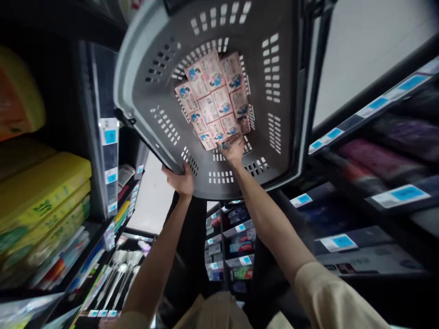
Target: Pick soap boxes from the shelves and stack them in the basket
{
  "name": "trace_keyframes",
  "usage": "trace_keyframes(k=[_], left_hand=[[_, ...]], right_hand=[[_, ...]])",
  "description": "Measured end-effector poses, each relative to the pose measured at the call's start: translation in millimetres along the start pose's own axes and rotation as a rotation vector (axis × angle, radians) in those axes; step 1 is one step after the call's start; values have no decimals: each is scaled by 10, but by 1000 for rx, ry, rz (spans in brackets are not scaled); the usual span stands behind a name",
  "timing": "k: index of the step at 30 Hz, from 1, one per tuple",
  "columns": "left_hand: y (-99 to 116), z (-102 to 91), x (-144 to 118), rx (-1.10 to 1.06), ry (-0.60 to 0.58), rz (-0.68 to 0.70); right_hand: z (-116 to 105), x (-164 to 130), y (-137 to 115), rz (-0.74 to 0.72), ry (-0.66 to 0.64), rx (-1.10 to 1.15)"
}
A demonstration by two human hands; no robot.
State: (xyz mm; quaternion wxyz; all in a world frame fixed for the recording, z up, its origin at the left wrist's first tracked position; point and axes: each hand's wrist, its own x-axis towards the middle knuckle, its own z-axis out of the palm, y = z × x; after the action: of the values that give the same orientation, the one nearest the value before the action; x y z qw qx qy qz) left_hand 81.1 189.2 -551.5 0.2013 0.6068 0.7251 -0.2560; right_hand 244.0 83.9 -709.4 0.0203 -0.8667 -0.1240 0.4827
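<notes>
Nearest the camera, two bare forearms in beige sleeves (pixel 329 297) reach forward into a grey plastic shopping basket (pixel 164 59). The left hand (pixel 180 180) clasps the basket's near rim beside the dark handle (pixel 144 137), its fingers curled closed over the edge. The right hand (pixel 234 148) goes deeper, down at the near edge of the basket floor, its fingertips on the nearest of the pink packets (pixel 212 100); whether they pinch one or merely rest there, I cannot tell (the hand covers its own grip).

The packets lie flat in neat rows across the middle of the floor, edge to edge. They look like small, light, flat cartons, probably stiff enough to lift by their short sides, though glossy faces may slip. The basket looks rigid and light; its rim gives the firmest hold.

Beyond, shelves (pixel 103 219) with blue price tags (pixel 110 136) flank the aisle, with yellow packs (pixel 44 183) at the left.
</notes>
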Motion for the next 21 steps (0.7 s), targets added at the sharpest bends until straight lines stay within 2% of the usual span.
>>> trace_keyframes(k=[3,6,10,16,21], left_hand=[[2,7,-6,-164,241,8],[78,-23,-16,-286,337,34],[186,-92,-30,-304,355,-21],[308,-161,-24,-252,307,-132],[340,-161,-12,-230,298,-183]], right_hand=[[306,261,62,46,69,-69],[475,345,23,106,140,-165],[477,297,-88,156,191,-198],[275,168,-132,123,160,-231],[90,-53,-190,136,162,-240]])
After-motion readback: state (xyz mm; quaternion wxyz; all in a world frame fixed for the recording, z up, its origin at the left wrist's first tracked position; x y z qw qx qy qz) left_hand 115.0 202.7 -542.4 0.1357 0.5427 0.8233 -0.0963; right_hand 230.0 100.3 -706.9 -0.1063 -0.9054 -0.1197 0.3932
